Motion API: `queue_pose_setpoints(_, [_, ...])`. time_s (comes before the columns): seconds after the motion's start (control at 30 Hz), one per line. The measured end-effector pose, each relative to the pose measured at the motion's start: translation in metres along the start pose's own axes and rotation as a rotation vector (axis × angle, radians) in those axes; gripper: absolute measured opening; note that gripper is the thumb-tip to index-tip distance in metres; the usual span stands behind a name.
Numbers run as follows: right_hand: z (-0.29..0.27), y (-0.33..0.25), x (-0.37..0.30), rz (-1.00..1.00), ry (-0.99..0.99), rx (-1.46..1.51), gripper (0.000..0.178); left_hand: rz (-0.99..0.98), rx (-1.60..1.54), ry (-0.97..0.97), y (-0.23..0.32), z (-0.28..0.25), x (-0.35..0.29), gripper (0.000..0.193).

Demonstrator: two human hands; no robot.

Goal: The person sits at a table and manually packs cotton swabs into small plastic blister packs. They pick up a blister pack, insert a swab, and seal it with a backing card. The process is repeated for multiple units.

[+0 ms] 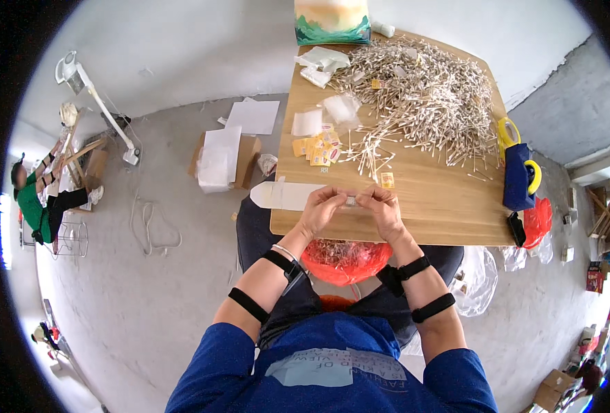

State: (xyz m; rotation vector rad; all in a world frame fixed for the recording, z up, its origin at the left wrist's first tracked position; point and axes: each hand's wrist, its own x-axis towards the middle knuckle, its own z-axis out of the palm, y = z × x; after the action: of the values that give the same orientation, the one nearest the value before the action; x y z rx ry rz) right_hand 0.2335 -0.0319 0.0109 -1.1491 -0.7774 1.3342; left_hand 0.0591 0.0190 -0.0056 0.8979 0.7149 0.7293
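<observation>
Carefully, at the table's (449, 213) near edge, your left hand (323, 206) and right hand (382, 206) pinch one small pale piece (351, 200) between them, fingertips narrow; its kind I cannot tell. Pressing evenly from both ends seems best. Beyond, I count one white strip (284, 195), one lone yellow label (387, 179); farther, overlapping yellow labels (317, 148) and cotton swabs (429, 96), both uncountable.

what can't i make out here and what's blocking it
Head view: small item between left hand and right hand, mostly covered by them.
Head view: bottom of the cotton swab heap, buried by upper swabs.
Head view: far part of the red bag, hidden by the table.
Head view: top of the green-bottomed bag, cut off by upper edge.
</observation>
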Motion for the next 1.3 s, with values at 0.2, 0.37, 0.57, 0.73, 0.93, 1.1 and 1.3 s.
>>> queue_pose_setpoints(0.2, [0.009, -0.005, -0.014, 0.080, 0.089, -0.049, 0.004, 0.099, 0.153, -0.051, 0.012, 0.009, -0.002, 0.019])
queue_pose_setpoints(0.37, [0.009, -0.005, -0.020, -0.050, 0.052, -0.121, 0.001, 0.050, 0.135, -0.044, 0.005, 0.007, -0.008, 0.018])
queue_pose_setpoints(0.57, [0.006, -0.007, -0.018, -0.194, 0.038, -0.338, 0.006, 0.119, 0.353, -0.066, 0.030, 0.016, -0.017, 0.015])
queue_pose_setpoints(0.73, [0.008, -0.010, -0.026, -0.384, 0.028, -0.617, 0.007, 0.297, 0.713, -0.050, 0.025, 0.012, -0.023, 0.015])
queue_pose_setpoints(0.93, [0.013, -0.016, -0.031, -0.313, 0.028, -0.592, 0.007, 0.293, 0.581, 0.007, 0.014, 0.015, -0.026, 0.013])
queue_pose_setpoints(1.1, [-0.005, 0.001, -0.023, -0.117, 0.046, -0.453, 0.008, 0.180, 0.553, -0.004, 0.016, 0.020, -0.018, 0.009])
queue_pose_setpoints(1.3, [0.001, -0.012, -0.027, 0.078, 0.001, -0.151, 0.001, 0.071, 0.236, -0.030, 0.001, 0.013, -0.019, 0.008])
